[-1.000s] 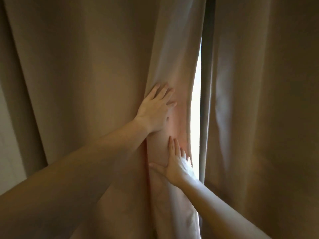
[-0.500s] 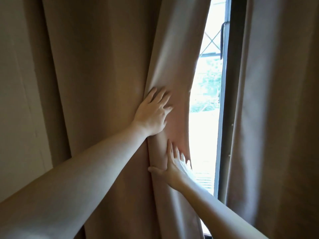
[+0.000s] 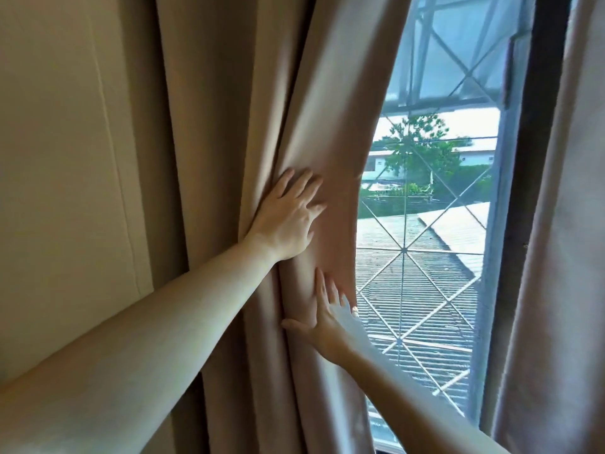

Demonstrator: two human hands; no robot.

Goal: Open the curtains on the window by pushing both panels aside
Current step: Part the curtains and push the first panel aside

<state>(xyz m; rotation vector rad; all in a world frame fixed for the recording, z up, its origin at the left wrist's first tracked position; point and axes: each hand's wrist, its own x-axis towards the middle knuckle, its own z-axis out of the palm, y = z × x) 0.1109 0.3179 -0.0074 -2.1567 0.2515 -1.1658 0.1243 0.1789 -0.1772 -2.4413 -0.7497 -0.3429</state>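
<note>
1. Head view looks at a beige left curtain panel [image 3: 229,126] bunched into deep vertical folds through the middle of the frame, its free edge curving from the top centre down to the lower centre
2. Right of that edge the window [image 3: 435,191] shows as a tall bright gap, with a diamond-pattern metal grille [image 3: 404,249] behind the glass and a dark window frame [image 3: 540,158] on its right side
3. Beyond the grille lie a corrugated roof [image 3: 425,290], a leafy tree [image 3: 422,152] and low buildings, all somewhat blurred
4. At the far right of the frame hangs the right curtain panel [image 3: 563,290], covering the right edge of the window
5. A pale wall [image 3: 59,158] fills the upper left of the frame, beside the gathered folds
6. No containers appear anywhere in the frame
7. The left hand [image 3: 284,221] lies flat with fingers spread on the left curtain panel at mid-frame, palm against the cloth, the bare forearm reaching in from the lower left
8. The right hand [image 3: 324,319] sits just below it, fingers straight and pointing up, thumb splayed left, pressed on the same panel close to its free edge
9. Whether the right fingertips hook around the edge is hard to tell, as glare washes out that spot
10. Neither hand closes on the fabric; both press it with open palms
</note>
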